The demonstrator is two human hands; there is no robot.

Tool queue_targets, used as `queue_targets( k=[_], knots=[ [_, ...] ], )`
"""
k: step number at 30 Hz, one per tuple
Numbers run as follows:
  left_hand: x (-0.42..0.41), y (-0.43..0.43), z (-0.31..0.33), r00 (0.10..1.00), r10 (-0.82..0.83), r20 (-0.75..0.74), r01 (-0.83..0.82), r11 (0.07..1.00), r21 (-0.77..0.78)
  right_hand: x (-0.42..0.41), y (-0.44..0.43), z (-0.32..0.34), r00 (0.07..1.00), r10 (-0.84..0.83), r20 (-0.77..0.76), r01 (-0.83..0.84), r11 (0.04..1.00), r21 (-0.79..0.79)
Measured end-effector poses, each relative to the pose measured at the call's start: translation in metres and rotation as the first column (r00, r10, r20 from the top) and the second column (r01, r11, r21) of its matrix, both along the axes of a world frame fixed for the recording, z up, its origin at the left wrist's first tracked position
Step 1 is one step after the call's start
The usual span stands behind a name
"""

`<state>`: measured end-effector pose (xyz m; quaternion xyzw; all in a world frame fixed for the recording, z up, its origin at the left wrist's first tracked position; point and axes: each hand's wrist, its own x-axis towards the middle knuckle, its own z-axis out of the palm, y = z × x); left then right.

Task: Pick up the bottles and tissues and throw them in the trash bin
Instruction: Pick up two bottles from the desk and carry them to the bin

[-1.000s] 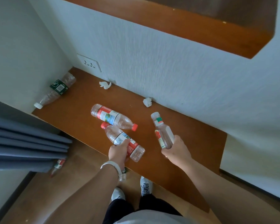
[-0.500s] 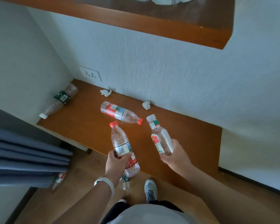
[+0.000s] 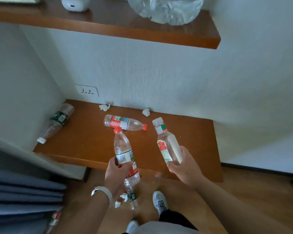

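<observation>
Head view. Two bare hands are seen above the front edge of a low glossy orange-brown wooden ledge (image 3: pixel 85 142).

- The left hand (image 3: pixel 116 174) is curled round the lower half of a clear ribbed plastic bottle with a red cap (image 3: pixel 123 149). Thumb and fingers are wrapped over its red-and-white label. The bottle is held off the ledge, cap pointing away.
- The right hand (image 3: pixel 184 168) is closed round the base of a clear smooth-sided bottle with a white cap (image 3: pixel 167 146), which is tilted up and leftward, clear of the wood.
- A white wristband (image 3: pixel 102 193) is worn on the left wrist.

On the ledge:
- A third clear bottle with a red label (image 3: pixel 123 123) is lying on its side, near the middle.
- A crumpled-looking clear bottle with a green label (image 3: pixel 59 118) is propped slantwise in the left corner, white cap outward.
- Two crumpled white tissues are lodged by the textured back wall, a left tissue wad (image 3: pixel 104 107) and a right tissue wad (image 3: pixel 146 112).

On the wood-grain floor (image 3: pixel 243 191):
- A small green-banded bottle (image 3: pixel 131 196) is partly hidden behind the left-hand bottle.
- Two small floor tissues (image 3: pixel 117 203) are lying just beside it.
- A red-labelled bottle (image 3: pixel 55 217) is half covered by the pleated grey curtain (image 3: pixel 24 191), and its shape is hard to make out.

On the upper wooden shelf (image 3: pixel 108 26), a white rounded object (image 3: pixel 74 3) and a mass of crinkled clear plastic (image 3: pixel 164 9) are cut off by the top edge. What they are cannot be told.
</observation>
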<state>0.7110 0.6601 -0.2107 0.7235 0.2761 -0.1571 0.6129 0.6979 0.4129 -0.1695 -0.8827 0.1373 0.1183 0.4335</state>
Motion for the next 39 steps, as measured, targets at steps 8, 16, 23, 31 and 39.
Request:
queue_targets(
  k=[8, 16, 23, 31, 39],
  knots=[
    [-0.013, 0.012, 0.005, 0.968, -0.241, 0.073, 0.242, 0.970, -0.003, -0.075, 0.004, 0.006, 0.975, -0.218, 0.048, 0.220, 0.974, -0.046],
    [-0.037, -0.043, 0.031, 0.857, -0.481, 0.185, 0.489, 0.872, 0.002, -0.131, -0.032, 0.015, 0.915, -0.383, 0.123, 0.388, 0.921, -0.017],
    [-0.064, -0.128, 0.054, 0.768, -0.595, 0.236, 0.606, 0.795, 0.033, -0.192, -0.092, 0.028, 0.842, -0.511, 0.173, 0.509, 0.859, 0.057],
    [-0.134, -0.277, 0.082, 0.639, -0.719, 0.272, 0.739, 0.672, 0.042, -0.303, -0.205, 0.039, 0.700, -0.687, 0.196, 0.672, 0.726, 0.144],
    [-0.222, -0.414, 0.089, 0.460, -0.838, 0.294, 0.860, 0.503, 0.088, -0.422, -0.294, 0.040, 0.524, -0.826, 0.208, 0.809, 0.559, 0.180]
  ],
)
